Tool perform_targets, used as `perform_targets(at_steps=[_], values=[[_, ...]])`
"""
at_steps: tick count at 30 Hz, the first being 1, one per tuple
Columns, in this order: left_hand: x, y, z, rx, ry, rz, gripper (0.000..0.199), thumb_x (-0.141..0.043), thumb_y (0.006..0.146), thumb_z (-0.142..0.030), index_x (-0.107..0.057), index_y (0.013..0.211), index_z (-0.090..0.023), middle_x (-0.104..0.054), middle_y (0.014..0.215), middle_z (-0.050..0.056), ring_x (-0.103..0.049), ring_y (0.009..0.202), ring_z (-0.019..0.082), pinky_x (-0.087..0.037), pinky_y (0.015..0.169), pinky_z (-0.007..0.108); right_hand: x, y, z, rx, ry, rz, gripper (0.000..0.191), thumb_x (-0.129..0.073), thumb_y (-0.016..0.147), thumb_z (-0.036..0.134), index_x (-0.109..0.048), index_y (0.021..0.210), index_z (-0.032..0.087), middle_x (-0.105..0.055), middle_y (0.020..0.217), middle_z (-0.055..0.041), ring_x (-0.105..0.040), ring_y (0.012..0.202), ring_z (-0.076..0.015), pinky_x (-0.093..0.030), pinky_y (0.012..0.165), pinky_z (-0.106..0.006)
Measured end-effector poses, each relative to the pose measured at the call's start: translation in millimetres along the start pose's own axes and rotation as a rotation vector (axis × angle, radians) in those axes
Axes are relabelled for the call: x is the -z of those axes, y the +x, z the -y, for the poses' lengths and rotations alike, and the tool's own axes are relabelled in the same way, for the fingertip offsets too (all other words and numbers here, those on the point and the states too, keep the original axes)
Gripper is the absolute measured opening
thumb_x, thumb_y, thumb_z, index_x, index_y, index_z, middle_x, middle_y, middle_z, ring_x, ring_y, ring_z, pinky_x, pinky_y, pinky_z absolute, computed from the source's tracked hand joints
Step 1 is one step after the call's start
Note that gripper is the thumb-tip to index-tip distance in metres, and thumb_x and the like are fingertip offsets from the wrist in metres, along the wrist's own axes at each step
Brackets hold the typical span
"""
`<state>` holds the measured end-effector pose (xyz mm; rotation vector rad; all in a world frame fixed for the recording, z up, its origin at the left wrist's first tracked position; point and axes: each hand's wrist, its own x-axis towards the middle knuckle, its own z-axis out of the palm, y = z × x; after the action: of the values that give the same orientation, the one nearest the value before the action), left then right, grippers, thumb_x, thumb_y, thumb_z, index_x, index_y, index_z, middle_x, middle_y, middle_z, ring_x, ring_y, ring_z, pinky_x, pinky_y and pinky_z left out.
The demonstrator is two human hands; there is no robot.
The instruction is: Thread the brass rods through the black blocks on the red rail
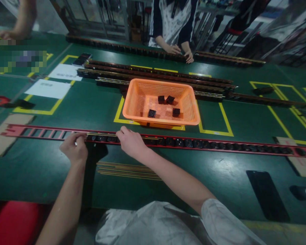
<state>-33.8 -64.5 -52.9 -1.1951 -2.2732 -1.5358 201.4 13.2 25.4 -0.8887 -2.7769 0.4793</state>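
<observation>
Head view: green bench [226, 180], carrying everything. Largest item on it near the person was a long red slotted rail [14, 131], lying crosswise, its left slots bare and the rest filled with black parts. Rail looked rigid across its width but probably flexed along its length; best lifted by both side edges, hands well apart. Orange perforated basket [190, 102] stood just beyond it; likely light, slightly springy plastic, rim the obvious hold.

Left hand [75, 146] was pinched narrow on the end of a thin brass-coloured rod [104, 134]. Right hand [131, 141] had its fingers drawn together over the same rod further along; couldn't tell if gripping or just pressing. The rod lay along the top of the rail. Judged light, smooth, a bit slippery, easy to bend: take it near the end and steady mid-span. Spare rods [127, 170] lay on the near side.

Smallest: black sockets [152, 113], four loose in the basket; probably hard, light plastic, best pinched by opposite sides.
</observation>
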Motion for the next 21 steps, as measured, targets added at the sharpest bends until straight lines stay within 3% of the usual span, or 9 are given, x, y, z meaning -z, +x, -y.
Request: perform_targets(at_steps=[4,14,21], values=[[-0.3,0,1,0.05,0.014,-0.015,0.023,-0.051,0.074,-0.021,-0.073,0.081,-0.016,-0.069,0.07,0.002,-0.065,0.069,0.016,-0.053,0.072,0.03,0,1,1,0.008,0.019,0.008,0.027,-0.04,0.097,0.009,-0.06,0.116,0.011,-0.059,0.115,-0.0108,-0.061,0.092,-0.0182,-0.051,0.064,-0.029],[1.0,1,-1,-0.02,0.042,0.028,0.023,-0.053,0.075,-0.02,-0.075,0.078,-0.018,-0.071,0.072,0.003,-0.065,0.071,0.018,-0.051,0.071,0.031,3,3,5,-0.018,-0.048,0.044,0.031,-0.037,0.098,0.009,-0.06,0.118,0.012,-0.06,0.113,-0.0129,-0.063,0.092,-0.021,-0.052,0.063,-0.031],[2.9,2,-9,-0.181,-0.024,0.064,0.015,-0.06,0.078,-0.021,-0.075,0.074,-0.018,-0.069,0.075,0.004,-0.066,0.077,0.018,-0.051,0.076,0.032,1,0,5,-0.031,-0.058,0.029,0.03,-0.039,0.096,0.01,-0.062,0.116,0.013,-0.06,0.113,-0.0121,-0.063,0.094,-0.0226,-0.052,0.062,-0.032]])
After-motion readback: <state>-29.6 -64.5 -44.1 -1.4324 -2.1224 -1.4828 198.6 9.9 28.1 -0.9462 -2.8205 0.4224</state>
